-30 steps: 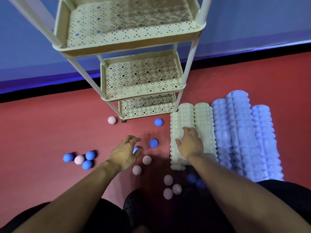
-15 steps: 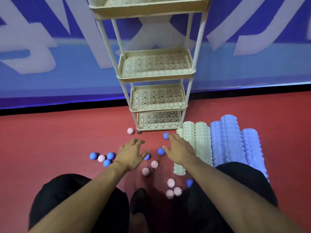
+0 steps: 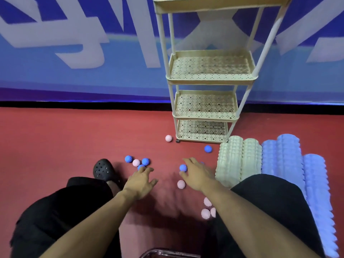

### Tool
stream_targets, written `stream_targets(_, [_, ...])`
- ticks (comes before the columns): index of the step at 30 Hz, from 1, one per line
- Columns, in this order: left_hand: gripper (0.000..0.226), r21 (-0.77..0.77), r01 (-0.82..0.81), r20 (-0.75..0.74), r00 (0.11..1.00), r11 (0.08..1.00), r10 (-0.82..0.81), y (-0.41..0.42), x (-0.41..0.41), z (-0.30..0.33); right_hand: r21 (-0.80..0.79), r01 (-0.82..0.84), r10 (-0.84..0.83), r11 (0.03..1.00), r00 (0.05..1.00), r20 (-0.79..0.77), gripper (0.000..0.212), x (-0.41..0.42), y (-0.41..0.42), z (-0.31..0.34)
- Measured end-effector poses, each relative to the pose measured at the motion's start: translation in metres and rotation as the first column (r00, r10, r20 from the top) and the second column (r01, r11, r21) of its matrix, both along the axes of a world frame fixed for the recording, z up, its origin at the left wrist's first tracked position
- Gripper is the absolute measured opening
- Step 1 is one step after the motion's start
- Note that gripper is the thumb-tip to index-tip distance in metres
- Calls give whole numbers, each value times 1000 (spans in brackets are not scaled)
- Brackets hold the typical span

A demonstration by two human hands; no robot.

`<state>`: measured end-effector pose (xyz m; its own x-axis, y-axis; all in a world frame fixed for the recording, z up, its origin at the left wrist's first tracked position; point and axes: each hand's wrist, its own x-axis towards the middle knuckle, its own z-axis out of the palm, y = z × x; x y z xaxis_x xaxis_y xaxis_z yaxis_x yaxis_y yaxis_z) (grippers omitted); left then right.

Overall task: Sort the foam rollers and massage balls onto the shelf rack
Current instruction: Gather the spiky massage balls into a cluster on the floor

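Now your right hand (image 3: 198,175) is pinching a spiky blue massage ball (image 3: 183,167), while your left hand (image 3: 140,181) is hovering open-fingered above the red floor (image 3: 65,142).

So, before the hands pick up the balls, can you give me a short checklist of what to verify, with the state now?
1. Shelf rack trays free to take items: ok for the three lower trays, all bare; the top tray's inside is out of view.
2. Right hand on a ball: cannot tell; a blue ball sits at its fingers, but a closed grip is not visible.
3. Left hand on a ball: not ok; fingers spread, only reaching toward the ball cluster.
4. Balls within reach: ok, including the pink ball between the hands.
5. Rollers sorted: not ok; white rollers and blue rollers lie on the floor.
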<state>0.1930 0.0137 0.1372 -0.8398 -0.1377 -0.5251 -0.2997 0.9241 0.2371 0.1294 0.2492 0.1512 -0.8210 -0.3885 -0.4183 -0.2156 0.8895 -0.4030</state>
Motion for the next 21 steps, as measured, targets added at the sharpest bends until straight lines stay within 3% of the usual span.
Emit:
stream_targets(5, [61, 89, -201, 64, 979, 976, 195, -27, -22, -53, -1, -19, 19, 1000, 1000, 15, 58, -18, -34, -35])
stream_targets(10, [71, 71, -362, 136, 927, 930, 350, -61, -54, -118, 46, -36, 33, 998, 997, 72, 56, -46, -63, -89])
stream_targets(16, [76, 31, -367, 69, 929, 930, 364, -117, -100, -190, 98, -58, 40, 993, 983, 181, 55, -67, -91, -156])
stream_targets(21, [82, 124, -304, 57, 953, 945, 299, -142, -126, -242, 109, -101, 75, 989, 972, 224, 54, -68, -98, -198])
